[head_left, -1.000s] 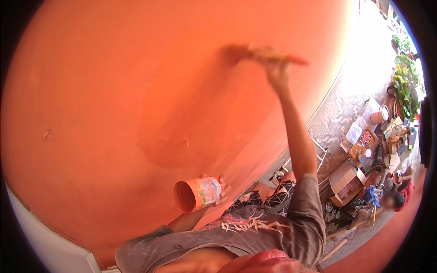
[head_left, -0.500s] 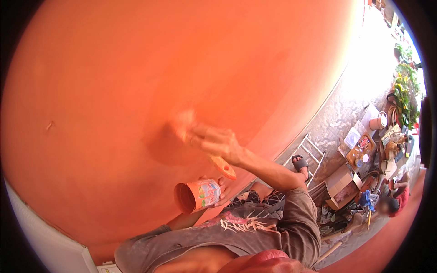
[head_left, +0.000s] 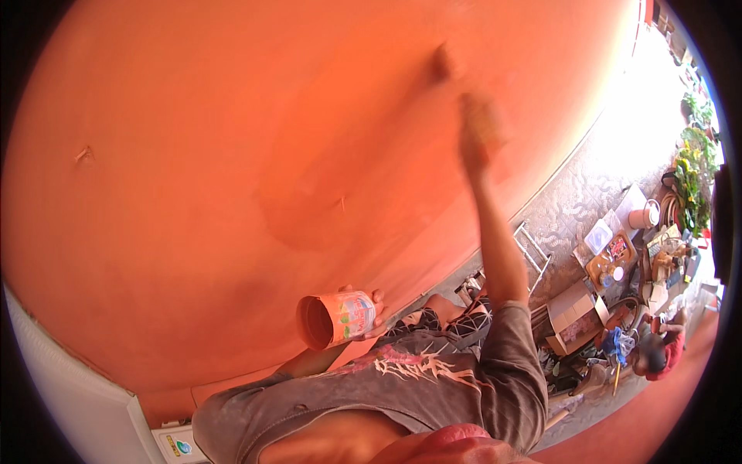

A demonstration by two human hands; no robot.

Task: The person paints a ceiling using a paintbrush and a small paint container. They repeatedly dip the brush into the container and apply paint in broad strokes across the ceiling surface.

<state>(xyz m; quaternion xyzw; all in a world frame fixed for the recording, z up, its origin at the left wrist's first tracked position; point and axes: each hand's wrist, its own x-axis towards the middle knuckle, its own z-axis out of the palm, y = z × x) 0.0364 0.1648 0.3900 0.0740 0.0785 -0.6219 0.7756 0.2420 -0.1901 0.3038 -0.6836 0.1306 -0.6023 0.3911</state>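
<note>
My left hand (head_left: 377, 311) is wrapped round a tub (head_left: 352, 315), tilted with its dark opening toward the left; it is smeared orange and has a printed label. My right arm stretches up and away along the orange wall (head_left: 201, 193). My right hand (head_left: 474, 143) is smeared by motion but closed round a paintbrush (head_left: 454, 65), whose bristle end is against or very near the wall. A darker, wet-looking patch spreads over the wall left of my arm. Inside the tub, the contents are hidden in shadow.
To the right, a metal ladder (head_left: 533, 251) stands by the wall's foot. Beyond it are a cardboard box (head_left: 573, 313), a pink bucket (head_left: 641, 216), a tray (head_left: 610, 259) with containers, and plants (head_left: 693, 174). A person in red (head_left: 671, 356) is at the far right.
My right hand has swept the brush up and to the right across the wall, and the arm has straightened. The left hand and tub have hardly moved.
</note>
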